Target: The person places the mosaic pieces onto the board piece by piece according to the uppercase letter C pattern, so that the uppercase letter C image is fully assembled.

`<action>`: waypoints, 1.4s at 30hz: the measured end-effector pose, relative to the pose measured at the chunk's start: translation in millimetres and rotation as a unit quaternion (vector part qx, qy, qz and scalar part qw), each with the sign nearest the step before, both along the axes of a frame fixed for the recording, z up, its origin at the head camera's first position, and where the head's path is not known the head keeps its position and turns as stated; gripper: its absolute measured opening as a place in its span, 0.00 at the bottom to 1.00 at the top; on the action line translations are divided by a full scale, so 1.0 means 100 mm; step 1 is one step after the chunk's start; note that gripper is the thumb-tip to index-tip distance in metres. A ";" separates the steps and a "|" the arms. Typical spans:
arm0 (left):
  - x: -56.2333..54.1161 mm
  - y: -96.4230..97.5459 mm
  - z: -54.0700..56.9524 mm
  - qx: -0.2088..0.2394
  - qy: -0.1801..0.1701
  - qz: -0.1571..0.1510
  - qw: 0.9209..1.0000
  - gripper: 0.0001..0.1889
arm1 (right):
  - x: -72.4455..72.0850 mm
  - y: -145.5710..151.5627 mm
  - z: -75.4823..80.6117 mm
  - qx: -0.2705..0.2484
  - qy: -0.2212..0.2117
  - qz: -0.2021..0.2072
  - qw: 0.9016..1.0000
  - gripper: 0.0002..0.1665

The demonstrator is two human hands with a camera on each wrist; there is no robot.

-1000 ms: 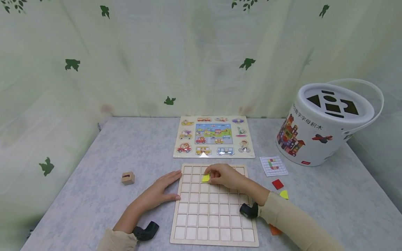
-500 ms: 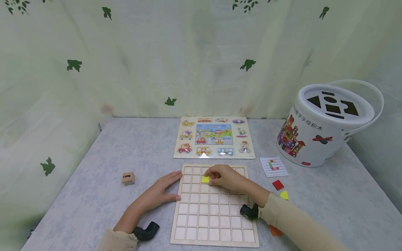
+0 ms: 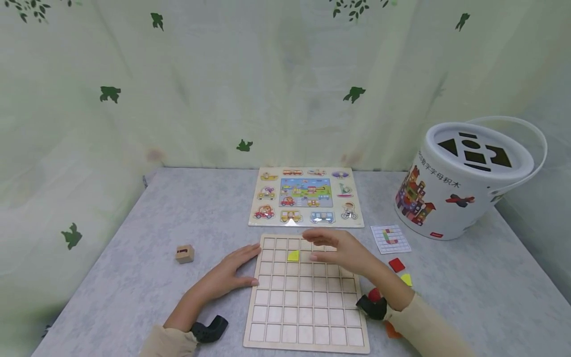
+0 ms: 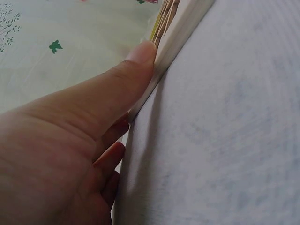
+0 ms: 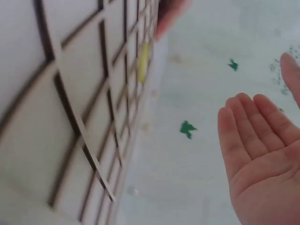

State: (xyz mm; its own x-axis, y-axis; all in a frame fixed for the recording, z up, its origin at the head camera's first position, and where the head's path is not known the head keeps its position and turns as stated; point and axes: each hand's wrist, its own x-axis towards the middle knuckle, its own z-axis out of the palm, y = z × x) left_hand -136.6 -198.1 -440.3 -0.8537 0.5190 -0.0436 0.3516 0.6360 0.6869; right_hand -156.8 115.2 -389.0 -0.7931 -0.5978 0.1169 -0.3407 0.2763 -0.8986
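Note:
A wooden grid board [image 3: 305, 300] lies in the middle of the table. In one of its upper cells sits a yellow tile [image 3: 293, 256], also visible as a yellow patch [image 5: 143, 63] in the right wrist view. My left hand [image 3: 227, 270] rests along the board's left edge, thumb and fingertips touching the rim; the left wrist view shows the thumb [image 4: 136, 58] against it. Above the board's upper right, my right hand [image 3: 341, 250] hovers with fingers extended and holds nothing. The right wrist view shows its bare palm [image 5: 267, 168].
Right of the board lie a pattern card [image 3: 390, 239], a red square tile [image 3: 396, 265], a yellow piece [image 3: 406, 279], a red piece [image 3: 374, 295] and an orange piece [image 3: 391, 330]. Behind are a picture puzzle [image 3: 267, 183] and a white bucket [image 3: 439, 203]. A wooden cube [image 3: 185, 254] sits left.
My right hand has let go of the yellow tile and moved up and right, its fingers spreading. The tile stays in its cell. My left hand has kept its place on the board.

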 end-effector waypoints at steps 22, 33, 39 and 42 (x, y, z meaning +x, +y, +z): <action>0.00 0.00 -0.02 0.002 0.009 -0.006 1.000 0.42 | 0.39 1.33 -0.21 0.116 0.002 -0.200 0.973 0.32; 0.01 0.00 -0.03 0.001 0.010 -0.002 1.000 0.42 | 0.32 1.54 -0.46 0.146 -0.068 -0.213 0.964 0.31; 0.01 0.00 -0.02 0.003 0.008 0.001 1.000 0.42 | 0.30 1.56 -0.46 0.181 -0.052 -0.202 0.961 0.24; 0.01 0.00 -0.02 0.002 0.008 0.002 1.000 0.42 | 0.29 1.54 -0.44 0.192 -0.046 -0.204 0.959 0.22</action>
